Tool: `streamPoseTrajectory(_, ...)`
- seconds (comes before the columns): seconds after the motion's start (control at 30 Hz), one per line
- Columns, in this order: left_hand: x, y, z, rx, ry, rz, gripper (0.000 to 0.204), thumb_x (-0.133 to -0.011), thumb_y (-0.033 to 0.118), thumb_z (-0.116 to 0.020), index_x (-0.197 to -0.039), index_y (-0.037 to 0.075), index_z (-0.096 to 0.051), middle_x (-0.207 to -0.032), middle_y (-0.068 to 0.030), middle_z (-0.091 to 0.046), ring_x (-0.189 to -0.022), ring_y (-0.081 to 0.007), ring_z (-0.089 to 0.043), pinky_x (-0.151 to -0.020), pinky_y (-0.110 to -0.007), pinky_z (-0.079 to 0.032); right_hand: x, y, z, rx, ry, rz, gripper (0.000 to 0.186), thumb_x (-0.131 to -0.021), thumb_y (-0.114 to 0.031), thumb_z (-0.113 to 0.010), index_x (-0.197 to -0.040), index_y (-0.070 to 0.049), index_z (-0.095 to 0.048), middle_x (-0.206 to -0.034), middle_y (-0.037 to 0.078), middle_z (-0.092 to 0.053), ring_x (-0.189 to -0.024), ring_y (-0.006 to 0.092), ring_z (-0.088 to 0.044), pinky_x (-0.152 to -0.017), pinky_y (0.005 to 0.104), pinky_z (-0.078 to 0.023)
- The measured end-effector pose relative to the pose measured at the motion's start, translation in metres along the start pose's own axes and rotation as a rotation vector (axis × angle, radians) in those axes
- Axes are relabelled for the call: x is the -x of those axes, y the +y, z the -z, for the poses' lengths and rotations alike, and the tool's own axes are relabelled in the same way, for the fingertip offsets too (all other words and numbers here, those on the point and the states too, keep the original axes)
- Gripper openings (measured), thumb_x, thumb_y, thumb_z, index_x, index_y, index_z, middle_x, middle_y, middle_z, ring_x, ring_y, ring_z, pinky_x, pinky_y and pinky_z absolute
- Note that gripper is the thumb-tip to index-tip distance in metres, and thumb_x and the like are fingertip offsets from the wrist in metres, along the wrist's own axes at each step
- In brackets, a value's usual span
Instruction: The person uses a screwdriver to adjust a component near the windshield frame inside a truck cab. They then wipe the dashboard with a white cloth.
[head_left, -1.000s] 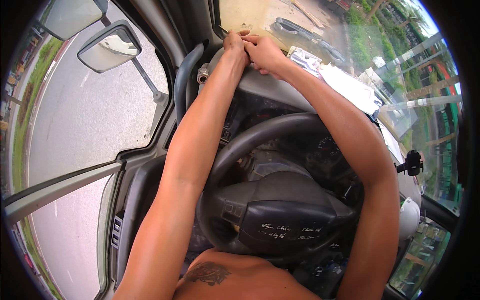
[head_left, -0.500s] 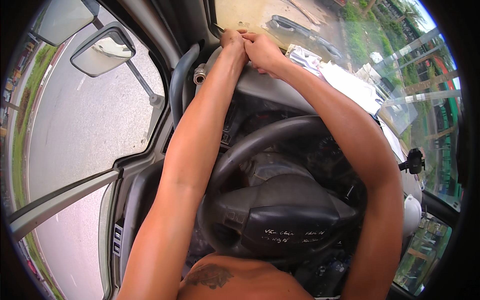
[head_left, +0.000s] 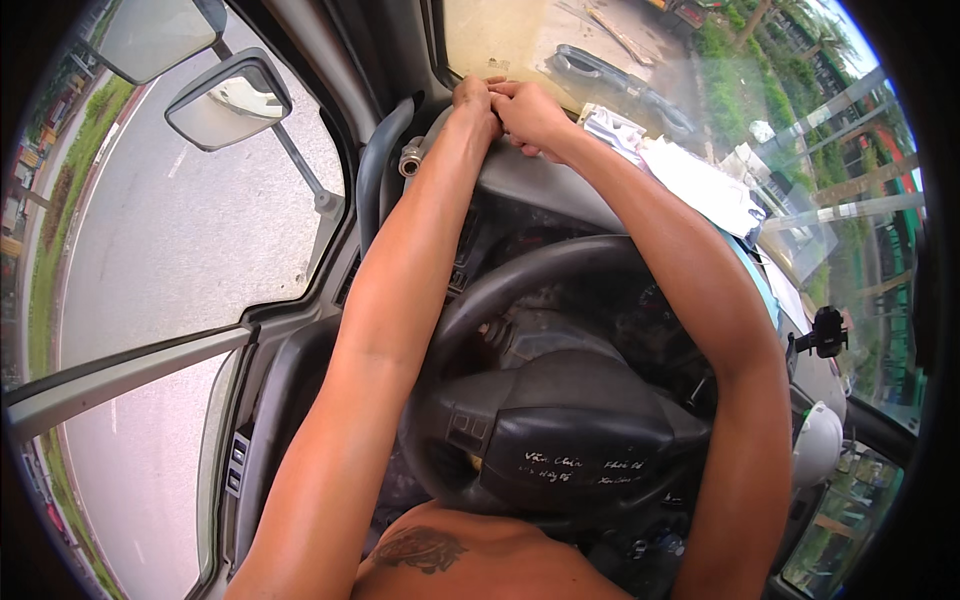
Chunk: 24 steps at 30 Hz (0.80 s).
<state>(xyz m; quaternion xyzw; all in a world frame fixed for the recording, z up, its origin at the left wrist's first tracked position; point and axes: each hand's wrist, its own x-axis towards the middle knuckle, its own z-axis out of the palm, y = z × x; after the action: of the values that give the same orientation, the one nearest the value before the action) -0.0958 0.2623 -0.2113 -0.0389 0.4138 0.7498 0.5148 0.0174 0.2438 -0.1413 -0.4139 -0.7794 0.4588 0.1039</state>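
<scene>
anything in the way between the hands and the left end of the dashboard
Nothing visible: the left hand and right hand meet at that end of the dashboard. The steering wheel sits nearer the body, the white papers to their right. What the fingers cover is hidden.

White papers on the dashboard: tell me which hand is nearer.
Right. The right hand is just left of the white papers; the left hand is beyond it, farther left.
</scene>
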Motion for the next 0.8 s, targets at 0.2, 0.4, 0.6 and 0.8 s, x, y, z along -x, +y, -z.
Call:
streamPoseTrajectory(0.2,-0.006,0.002,0.003,0.03,0.028,-0.003,0.046,-0.104,0.025,-0.025,-0.101,-0.005,-0.06,-0.091,-0.0176,-0.067,-0.079,-0.0316,-0.063,-0.073,-0.046,-0.055,-0.001,-0.001,-0.003,0.046,0.017,0.027,0.036,-0.096,-0.024,-0.05,-0.126,-0.017,-0.067,-0.065,0.005,-0.061,-0.047,0.0145,-0.053,-0.042,0.0305,-0.043)
streamPoseTrajectory(0.4,-0.004,0.001,0.002,0.06,0.051,-0.017,0.043,-0.102,0.021,-0.026,-0.098,-0.005,-0.06,-0.088,-0.0166,-0.067,-0.075,-0.0297,-0.063,-0.07,-0.044,-0.055,-0.007,0.003,-0.004,0.062,0.006,0.022,0.037,-0.095,-0.027,-0.049,-0.127,-0.018,-0.067,-0.066,0.006,-0.062,-0.046,0.0166,-0.053,-0.045,0.0319,-0.046)
streamPoseTrajectory(0.6,-0.01,0.006,0.002,0.044,0.105,-0.027,0.038,-0.096,0.016,-0.03,-0.096,-0.005,-0.061,-0.085,-0.0179,-0.067,-0.07,-0.031,-0.064,-0.067,-0.041,-0.056,-0.007,0.002,-0.012,0.107,0.043,0.033,0.039,-0.095,-0.03,-0.049,-0.128,-0.019,-0.067,-0.073,0.009,-0.065,-0.05,0.0194,-0.057,-0.049,0.0346,-0.049)
streamPoseTrajectory(0.8,-0.032,0.002,-0.006,-0.008,0.179,-0.101,0.034,-0.093,0.017,-0.035,-0.095,-0.005,-0.06,-0.088,-0.0212,-0.067,-0.073,-0.0339,-0.065,-0.067,-0.041,-0.056,-0.027,0.017,-0.015,0.268,0.152,0.106,0.04,-0.094,-0.034,-0.048,-0.126,-0.019,-0.068,-0.093,0.01,-0.072,-0.062,0.0241,-0.066,-0.06,0.0375,-0.054)
